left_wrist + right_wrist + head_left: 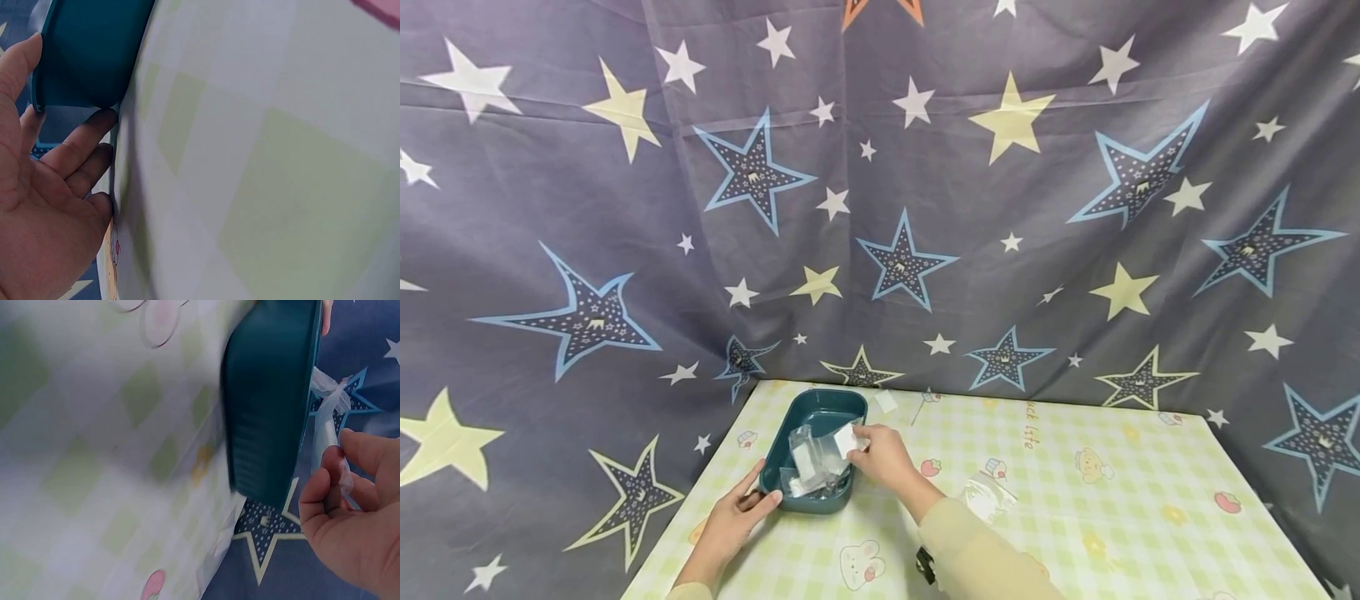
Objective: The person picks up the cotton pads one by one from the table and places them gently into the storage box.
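Note:
A dark teal plastic bin (812,503) stands on the table with several small clear plastic bags (805,462) heaped inside, white pieces in some of them. My left hand (735,517) holds the bin's near left corner; in the left wrist view the thumb meets the rim and other fingertips reach the lower edge by the tabletop. Over the bin's right side, my right hand (883,457) pinches a clear plastic bag (846,441) with a white piece in it. The right wrist view shows this bag (326,428) between thumb and fingers, just beyond the bin's rim.
Another clear bag (987,497) lies on the table right of the right forearm. A small white square (886,402) is behind the bin's far right corner. A black object (926,565) shows beside the right sleeve. A star-patterned curtain (955,192) hangs behind the checked tablecloth (1150,533).

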The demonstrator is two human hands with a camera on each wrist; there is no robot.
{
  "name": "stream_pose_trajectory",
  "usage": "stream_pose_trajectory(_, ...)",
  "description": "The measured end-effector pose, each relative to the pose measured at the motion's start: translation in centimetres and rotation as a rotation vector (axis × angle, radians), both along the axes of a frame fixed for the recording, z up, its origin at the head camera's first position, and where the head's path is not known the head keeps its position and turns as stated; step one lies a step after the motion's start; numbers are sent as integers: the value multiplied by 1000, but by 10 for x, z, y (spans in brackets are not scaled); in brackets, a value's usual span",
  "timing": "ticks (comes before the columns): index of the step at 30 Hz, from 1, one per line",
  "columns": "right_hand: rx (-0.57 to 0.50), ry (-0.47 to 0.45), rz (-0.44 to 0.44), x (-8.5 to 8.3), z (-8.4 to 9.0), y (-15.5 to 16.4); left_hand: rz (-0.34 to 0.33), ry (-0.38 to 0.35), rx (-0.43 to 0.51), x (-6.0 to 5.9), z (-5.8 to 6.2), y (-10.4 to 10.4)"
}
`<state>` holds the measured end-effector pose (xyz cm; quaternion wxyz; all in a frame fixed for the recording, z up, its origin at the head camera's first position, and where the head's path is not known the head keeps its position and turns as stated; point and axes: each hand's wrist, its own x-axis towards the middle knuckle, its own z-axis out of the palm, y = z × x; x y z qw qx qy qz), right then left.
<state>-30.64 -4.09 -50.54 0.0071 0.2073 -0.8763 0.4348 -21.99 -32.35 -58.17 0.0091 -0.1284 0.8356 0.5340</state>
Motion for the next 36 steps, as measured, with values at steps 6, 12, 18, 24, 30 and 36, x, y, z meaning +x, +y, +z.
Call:
stream_pose_trajectory(6,-13,-61,28,1,7,-13,6,8,13,0,-1,3)
stream_pose_trajectory(12,-1,-133,80,0,8,-14,1,10,21,-1,-3,4)
stream_pose_trajectory(18,6,-181,113,-1,4,-6,-4,5,18,-1,-3,4)
stream_pose_trajectory(24,19,-140,78,0,-2,5,2,4,6,0,-1,3)
stream_pose_trajectory(30,-7,-142,40,-3,-10,15,5,-2,9,-1,0,1)
stream_pose_trajectory(36,-20,-161,25,-5,-11,22,13,-2,3,0,-1,0)
